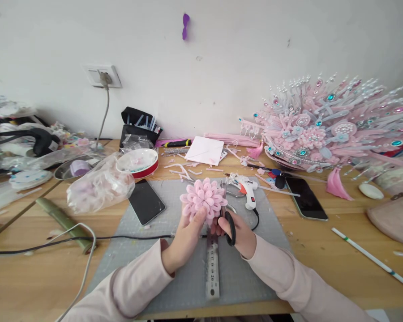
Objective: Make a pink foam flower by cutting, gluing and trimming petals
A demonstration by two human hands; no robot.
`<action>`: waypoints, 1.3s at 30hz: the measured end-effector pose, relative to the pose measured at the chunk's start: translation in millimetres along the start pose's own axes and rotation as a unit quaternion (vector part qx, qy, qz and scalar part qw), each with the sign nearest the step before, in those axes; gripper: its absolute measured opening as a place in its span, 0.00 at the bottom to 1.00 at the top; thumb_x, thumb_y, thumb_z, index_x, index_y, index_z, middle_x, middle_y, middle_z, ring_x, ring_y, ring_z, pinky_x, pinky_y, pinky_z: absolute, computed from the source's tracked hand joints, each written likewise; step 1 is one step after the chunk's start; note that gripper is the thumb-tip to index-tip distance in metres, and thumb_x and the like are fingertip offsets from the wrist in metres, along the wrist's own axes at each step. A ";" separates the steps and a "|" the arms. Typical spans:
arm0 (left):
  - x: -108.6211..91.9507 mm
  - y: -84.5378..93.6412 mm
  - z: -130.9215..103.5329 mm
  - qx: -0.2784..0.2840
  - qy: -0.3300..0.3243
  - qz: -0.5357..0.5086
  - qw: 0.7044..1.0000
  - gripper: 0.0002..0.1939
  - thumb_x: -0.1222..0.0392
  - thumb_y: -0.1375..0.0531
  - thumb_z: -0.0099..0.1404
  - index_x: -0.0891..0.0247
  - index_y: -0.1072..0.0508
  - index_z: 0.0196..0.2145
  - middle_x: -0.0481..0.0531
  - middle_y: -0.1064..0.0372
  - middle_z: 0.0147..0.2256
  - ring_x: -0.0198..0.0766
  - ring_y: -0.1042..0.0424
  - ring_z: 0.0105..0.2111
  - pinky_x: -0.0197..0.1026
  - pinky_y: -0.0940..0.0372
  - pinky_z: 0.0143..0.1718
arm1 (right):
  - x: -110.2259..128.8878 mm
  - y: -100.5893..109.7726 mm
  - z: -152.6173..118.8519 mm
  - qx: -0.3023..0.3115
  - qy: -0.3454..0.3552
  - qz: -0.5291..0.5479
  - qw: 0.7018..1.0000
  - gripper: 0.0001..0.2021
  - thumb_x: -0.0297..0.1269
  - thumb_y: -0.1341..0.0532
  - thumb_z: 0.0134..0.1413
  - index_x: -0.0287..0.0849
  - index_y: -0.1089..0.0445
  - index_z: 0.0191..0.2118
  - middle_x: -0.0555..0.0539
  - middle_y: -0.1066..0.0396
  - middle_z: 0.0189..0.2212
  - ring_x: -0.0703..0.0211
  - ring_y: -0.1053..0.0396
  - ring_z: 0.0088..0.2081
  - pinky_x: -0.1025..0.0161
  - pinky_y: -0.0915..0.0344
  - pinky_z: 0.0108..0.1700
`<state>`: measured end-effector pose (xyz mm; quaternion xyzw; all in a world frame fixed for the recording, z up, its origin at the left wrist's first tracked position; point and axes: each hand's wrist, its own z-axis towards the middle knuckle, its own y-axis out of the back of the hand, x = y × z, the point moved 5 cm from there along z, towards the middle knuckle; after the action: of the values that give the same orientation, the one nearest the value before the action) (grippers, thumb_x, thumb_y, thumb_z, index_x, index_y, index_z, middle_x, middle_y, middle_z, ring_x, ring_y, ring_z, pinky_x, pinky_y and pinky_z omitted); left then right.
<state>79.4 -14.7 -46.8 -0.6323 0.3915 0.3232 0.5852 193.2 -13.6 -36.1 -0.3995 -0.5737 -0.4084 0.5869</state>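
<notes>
A fluffy pink many-petalled flower [204, 197], which looks made of pipe cleaner, is held up in my left hand [189, 236], thumb pressed on its lower petals. My right hand [243, 235] is closed on black-handled scissors [233, 229]. Their blades point upward at the flower's right edge; whether they touch a petal I cannot tell. Under my hands a metal ruler [212, 273] lies lengthwise on the grey cutting mat [174, 273]. Just behind my right hand rests a white glue gun [250, 197].
A large pink beaded headdress [322, 125] fills the back right. Two phones [147, 202] [305, 197] lie on either side. A black cable [130, 237] crosses the mat. At left are a plastic bag [99, 188], a red-rimmed tub [144, 171] and a green tube [65, 224].
</notes>
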 end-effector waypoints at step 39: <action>-6.9 -8.6 -6.5 -0.043 0.030 -0.100 0.994 0.12 0.56 0.38 0.53 0.61 0.28 0.35 0.50 0.27 0.38 0.38 0.30 0.39 0.38 0.36 0.40 | 2.0 10.4 5.2 0.040 0.065 -0.090 0.993 0.28 0.68 0.52 0.43 0.44 0.41 0.22 0.49 0.38 0.17 0.62 0.43 0.19 0.64 0.45 0.21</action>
<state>83.3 -20.3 -35.9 -0.7021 0.3293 0.2610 0.5749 201.1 -5.1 -34.0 -0.2949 -0.5840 -0.4613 0.5993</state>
